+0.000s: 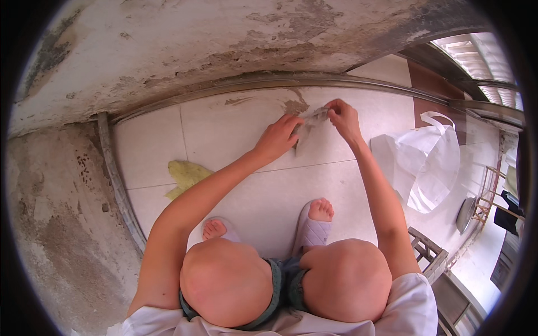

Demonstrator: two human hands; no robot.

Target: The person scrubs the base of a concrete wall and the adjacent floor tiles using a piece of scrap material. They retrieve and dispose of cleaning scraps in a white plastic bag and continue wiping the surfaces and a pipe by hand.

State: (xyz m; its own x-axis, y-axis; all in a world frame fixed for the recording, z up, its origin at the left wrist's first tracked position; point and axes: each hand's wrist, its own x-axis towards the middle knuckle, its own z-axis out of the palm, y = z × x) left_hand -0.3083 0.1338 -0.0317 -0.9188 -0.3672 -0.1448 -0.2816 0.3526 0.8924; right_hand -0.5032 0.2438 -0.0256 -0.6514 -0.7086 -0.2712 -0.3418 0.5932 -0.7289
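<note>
A thin, grey-brown, dirty cloth (312, 125) hangs between my two hands, just above the pale floor tiles. My left hand (280, 135) pinches its left end, and my right hand (341, 117) grips the upper right corner between thumb and fingers. Its lower edge is blurred, and whether it touches the floor cannot be told. Behind it, a patch of brown wet dirt (296, 103) marks the tile near the wall. A yellow-green cloth or glove-like piece (187, 175) lies on the floor to the left, partly hidden by my left forearm.
A peeling wall (176, 46) with a metal rail (260, 79) along its foot stands ahead. To the right are a white bag (433, 168) with handles, a metal basin (465, 215) and a wooden stool (428, 250). A pipe (115, 176) runs along the left wall. My slippered feet rest below.
</note>
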